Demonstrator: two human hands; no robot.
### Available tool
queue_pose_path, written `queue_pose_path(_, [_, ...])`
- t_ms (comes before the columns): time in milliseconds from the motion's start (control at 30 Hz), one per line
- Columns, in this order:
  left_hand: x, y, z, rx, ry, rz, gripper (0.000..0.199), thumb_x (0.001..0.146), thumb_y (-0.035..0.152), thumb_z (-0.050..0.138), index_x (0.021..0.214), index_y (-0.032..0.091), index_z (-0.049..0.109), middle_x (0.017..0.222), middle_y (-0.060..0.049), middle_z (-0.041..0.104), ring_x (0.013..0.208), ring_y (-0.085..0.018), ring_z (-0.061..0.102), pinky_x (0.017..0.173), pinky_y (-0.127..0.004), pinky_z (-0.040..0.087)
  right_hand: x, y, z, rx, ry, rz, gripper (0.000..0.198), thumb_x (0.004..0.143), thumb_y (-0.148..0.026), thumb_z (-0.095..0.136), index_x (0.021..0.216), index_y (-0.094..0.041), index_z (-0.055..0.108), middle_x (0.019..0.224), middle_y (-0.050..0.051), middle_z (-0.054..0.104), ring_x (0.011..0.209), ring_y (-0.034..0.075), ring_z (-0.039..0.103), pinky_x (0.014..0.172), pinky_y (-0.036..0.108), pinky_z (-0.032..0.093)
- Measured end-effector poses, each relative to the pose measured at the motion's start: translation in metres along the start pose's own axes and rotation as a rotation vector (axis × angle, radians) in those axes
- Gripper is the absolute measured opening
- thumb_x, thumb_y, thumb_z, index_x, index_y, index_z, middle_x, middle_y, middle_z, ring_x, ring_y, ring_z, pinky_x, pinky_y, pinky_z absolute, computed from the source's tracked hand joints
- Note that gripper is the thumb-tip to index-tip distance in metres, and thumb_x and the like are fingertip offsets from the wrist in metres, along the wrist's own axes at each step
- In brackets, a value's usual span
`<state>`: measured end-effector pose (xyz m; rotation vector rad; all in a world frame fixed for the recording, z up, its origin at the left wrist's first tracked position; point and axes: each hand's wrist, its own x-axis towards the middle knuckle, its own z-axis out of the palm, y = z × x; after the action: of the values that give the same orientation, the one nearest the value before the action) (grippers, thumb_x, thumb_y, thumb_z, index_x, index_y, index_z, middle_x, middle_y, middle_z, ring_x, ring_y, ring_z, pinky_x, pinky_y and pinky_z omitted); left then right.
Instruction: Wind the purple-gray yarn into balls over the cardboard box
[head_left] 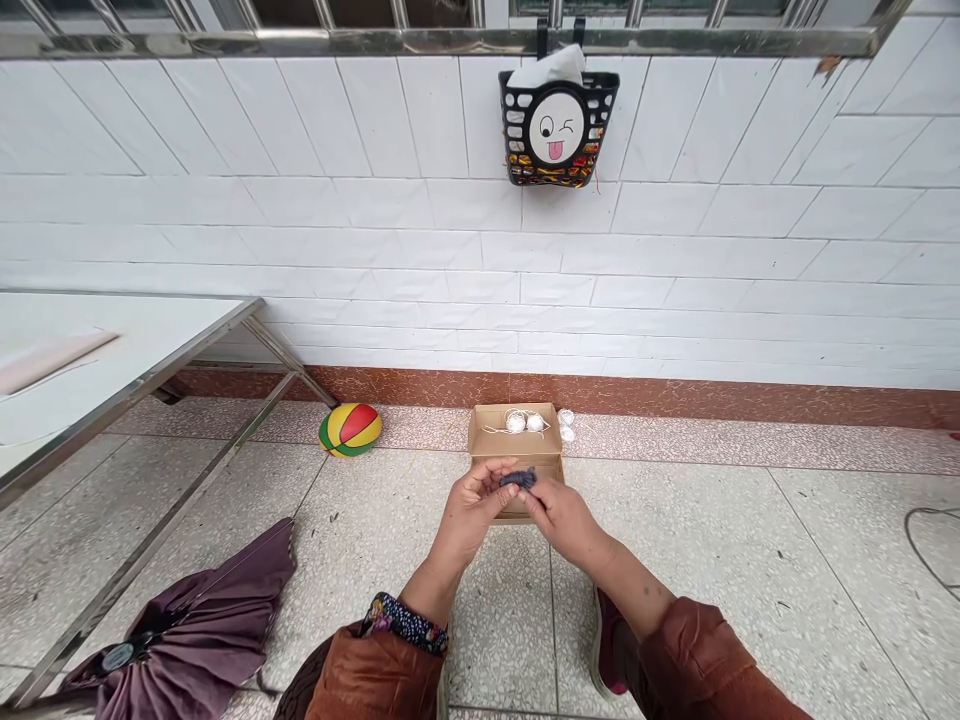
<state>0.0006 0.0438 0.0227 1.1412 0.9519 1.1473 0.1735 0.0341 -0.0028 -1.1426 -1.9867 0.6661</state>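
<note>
A small dark blue-grey bundle of yarn point(519, 479) is held between both hands, above the near half of an open cardboard box point(480, 438). My left hand point(480, 505) pinches its left end with thumb and fingers. On its other side, my right hand point(566, 515) is closed around the right end, and part of the bundle is hidden by the fingers. Inside the far half of the box lie two white yarn balls point(525, 423) with loose strands. Two more small white balls point(567, 425) rest on the floor just right of the box.
A tiled wall point(420, 270) runs behind the box. A black basket point(559, 130) hangs from the window rail. To the left are a colourful ball point(350, 430), a folded purple umbrella point(217, 620) and a metal-framed table point(187, 325). A cable point(919, 545) lies at far right.
</note>
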Motion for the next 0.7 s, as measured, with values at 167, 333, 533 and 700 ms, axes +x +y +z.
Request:
queue_pose_path(167, [0.006, -0.006, -0.004, 0.276, 0.111, 0.079, 0.030, 0.074, 0.024, 0.076, 0.102, 0.020, 0.069, 0.087, -0.001, 0.067, 0.076, -0.016, 0.059, 0.074, -0.029, 0.046, -0.002, -0.012, -0.011, -0.029, -0.020, -0.142, 0.019, 0.104, -0.027, 0.047, 0.099, -0.022, 0.064, 0.088, 0.006, 0.069, 0.081, 0.019, 0.066, 0.074, 0.030, 0.051])
queue_pose_path(333, [-0.003, 0.000, 0.000, 0.208, -0.127, 0.030, 0.047, 0.075, 0.022, 0.077, 0.120, 0.022, 0.063, 0.085, 0.000, 0.066, 0.078, -0.016, 0.060, 0.076, -0.029, 0.044, 0.006, 0.004, -0.020, 0.017, 0.221, -0.012, 0.019, 0.102, -0.028, 0.050, 0.090, -0.022, 0.064, 0.082, 0.004, 0.068, 0.077, 0.019, 0.064, 0.072, 0.029, 0.051])
queue_pose_path(533, [-0.004, 0.003, 0.007, -0.119, -0.042, 0.001, 0.043, 0.073, 0.021, 0.076, 0.115, 0.024, 0.065, 0.084, 0.002, 0.062, 0.080, -0.014, 0.058, 0.079, -0.026, 0.045, -0.002, 0.005, 0.002, 0.006, 0.075, -0.004, 0.017, 0.101, -0.024, 0.048, 0.094, -0.021, 0.064, 0.088, 0.005, 0.070, 0.081, 0.020, 0.066, 0.073, 0.030, 0.051])
queue_pose_path(700, [-0.002, 0.006, 0.003, 0.144, 0.069, 0.088, 0.043, 0.073, 0.016, 0.071, 0.115, 0.022, 0.066, 0.084, 0.001, 0.062, 0.078, -0.014, 0.057, 0.077, -0.027, 0.044, -0.008, -0.015, -0.003, -0.009, -0.061, -0.141, 0.018, 0.103, -0.026, 0.048, 0.099, -0.023, 0.065, 0.090, 0.006, 0.069, 0.083, 0.020, 0.066, 0.076, 0.031, 0.051])
